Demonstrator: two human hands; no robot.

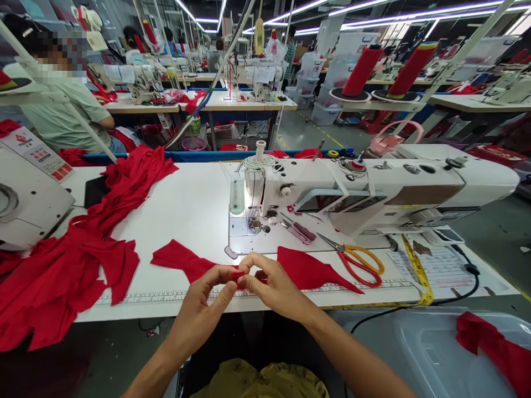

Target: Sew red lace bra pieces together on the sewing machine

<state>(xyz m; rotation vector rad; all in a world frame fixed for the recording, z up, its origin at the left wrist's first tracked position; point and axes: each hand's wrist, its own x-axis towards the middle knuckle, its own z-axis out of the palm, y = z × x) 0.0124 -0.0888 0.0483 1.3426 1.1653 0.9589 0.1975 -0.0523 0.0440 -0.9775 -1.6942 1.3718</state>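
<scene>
My left hand (207,301) and my right hand (269,284) meet at the front edge of the white table (194,204). Both pinch the middle of a red fabric piece (309,270). The piece spreads left and right from my fingers and lies flat on the table. Just behind my hands stands a white sewing machine (352,193), its needle area at left. Small snips (296,229) and yellow-handled scissors (357,262) lie on the machine bed to the right of my hands.
A pile of red fabric pieces (83,243) covers the table's left side. A yellow tape measure (417,271) lies at right. A grey bin lid (415,348) with red cloth (493,345) sits lower right. A person in a green shirt (62,116) sits behind left.
</scene>
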